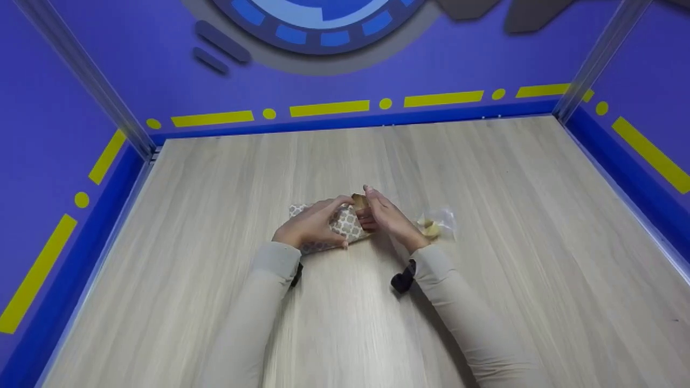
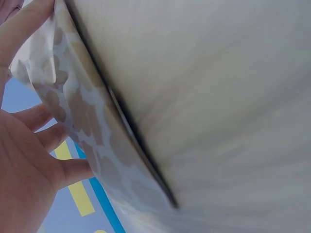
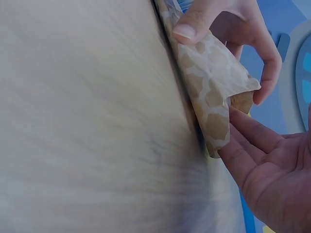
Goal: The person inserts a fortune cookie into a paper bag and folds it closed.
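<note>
A paper bag (image 1: 349,223) with a white and tan quatrefoil pattern lies on its side on the table, its brown inside showing at the mouth on the right. The left hand (image 1: 312,225) grips it from above, thumb on the near side and fingers over the far side. At the mouth is the right hand (image 1: 392,220), its fingers fairly straight and partly inside the bag. In the right wrist view those fingers (image 3: 248,141) pass under the paper edge; their tips are hidden, so whether they touch anything inside cannot be seen.
Just right of the right hand lies a small clear plastic bag (image 1: 446,221) with a pale yellow thing (image 1: 430,230) in it. The wood-grain table (image 1: 512,215) is bounded by blue-purple panels (image 1: 323,86) at the back and sides.
</note>
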